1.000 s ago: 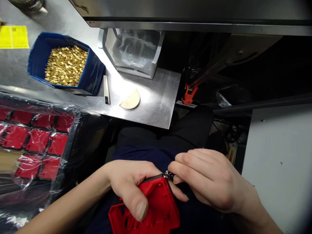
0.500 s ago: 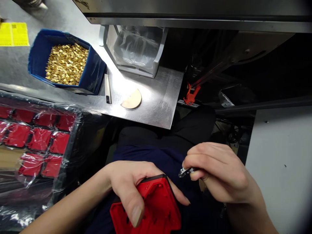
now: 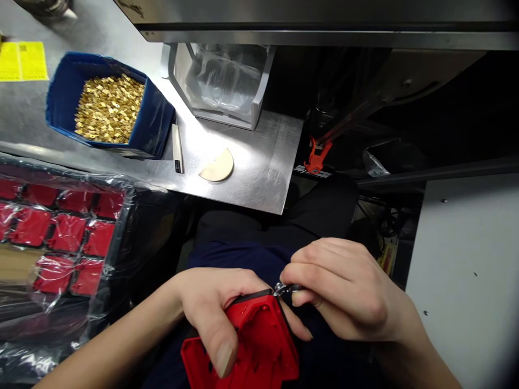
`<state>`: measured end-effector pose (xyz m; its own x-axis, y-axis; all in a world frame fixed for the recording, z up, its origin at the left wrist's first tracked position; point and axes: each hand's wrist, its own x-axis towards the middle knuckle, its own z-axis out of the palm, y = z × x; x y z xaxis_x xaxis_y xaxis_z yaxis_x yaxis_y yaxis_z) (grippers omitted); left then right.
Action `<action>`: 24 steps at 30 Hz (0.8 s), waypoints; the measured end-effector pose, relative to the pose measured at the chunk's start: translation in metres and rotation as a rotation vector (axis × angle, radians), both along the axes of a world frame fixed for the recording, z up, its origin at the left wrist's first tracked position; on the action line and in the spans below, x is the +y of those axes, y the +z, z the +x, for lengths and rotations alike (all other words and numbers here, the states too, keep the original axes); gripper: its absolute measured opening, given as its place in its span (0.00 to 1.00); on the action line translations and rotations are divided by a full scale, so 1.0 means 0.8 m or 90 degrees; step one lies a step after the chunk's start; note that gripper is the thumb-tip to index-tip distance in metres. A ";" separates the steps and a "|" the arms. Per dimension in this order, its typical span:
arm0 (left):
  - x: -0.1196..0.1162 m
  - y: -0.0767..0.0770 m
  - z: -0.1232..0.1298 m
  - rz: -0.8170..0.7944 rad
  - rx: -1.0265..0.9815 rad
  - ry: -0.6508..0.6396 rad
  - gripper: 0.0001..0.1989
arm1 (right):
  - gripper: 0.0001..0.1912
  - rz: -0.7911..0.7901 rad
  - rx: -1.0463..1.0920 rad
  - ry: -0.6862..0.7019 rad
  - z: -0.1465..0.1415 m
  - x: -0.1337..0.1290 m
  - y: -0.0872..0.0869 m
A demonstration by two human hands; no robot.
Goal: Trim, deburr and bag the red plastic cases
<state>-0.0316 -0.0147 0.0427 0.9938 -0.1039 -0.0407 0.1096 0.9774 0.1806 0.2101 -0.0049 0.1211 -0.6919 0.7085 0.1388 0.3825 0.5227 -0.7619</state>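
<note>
My left hand [image 3: 221,300] is closed around a red plastic housing [image 3: 263,335] with a black rim, held low over my lap. The thumb lies across its inner side, and the fingers pass behind it. In my right hand [image 3: 344,286], a small shiny metal nail clipper [image 3: 287,289] is pinched between thumb and fingers. Its jaws meet the top corner of the housing's black rim. Most of the clipper's handle is hidden by the fingers.
A blue bin [image 3: 156,119] of small brass pieces stands on the metal bench [image 3: 259,183], near a grey bin [image 3: 255,108] with plastic bags. A whitish half-disc [image 3: 219,166] lies there too. Left, a plastic-lined box holds red parts [image 3: 67,232]. An orange clamp [image 3: 317,156] hangs beyond.
My right hand has moved left with the nail clipper, bringing its jaws to the housing's corner. My left hand and the housing have hardly moved.
</note>
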 end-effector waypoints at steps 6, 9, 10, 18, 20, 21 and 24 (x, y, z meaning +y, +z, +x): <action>0.004 0.007 0.001 0.058 0.020 -0.012 0.56 | 0.07 0.021 -0.004 0.010 0.000 -0.001 0.007; 0.003 0.010 0.003 0.102 0.026 -0.014 0.58 | 0.07 0.029 -0.003 0.008 0.001 -0.005 0.007; 0.003 0.011 0.004 0.111 0.026 -0.013 0.59 | 0.07 0.033 -0.004 0.006 0.002 -0.006 0.008; 0.006 0.012 0.013 0.159 0.047 -0.044 0.52 | 0.07 0.036 0.018 0.000 0.015 -0.016 0.008; 0.003 0.011 0.013 0.156 0.051 -0.047 0.53 | 0.07 0.034 0.013 -0.002 0.020 -0.018 0.007; 0.001 0.010 0.013 0.163 0.055 -0.045 0.55 | 0.07 0.038 0.008 -0.008 0.022 -0.019 0.007; -0.001 0.010 0.014 0.202 0.069 -0.008 0.61 | 0.07 0.071 -0.003 -0.045 0.027 -0.021 0.005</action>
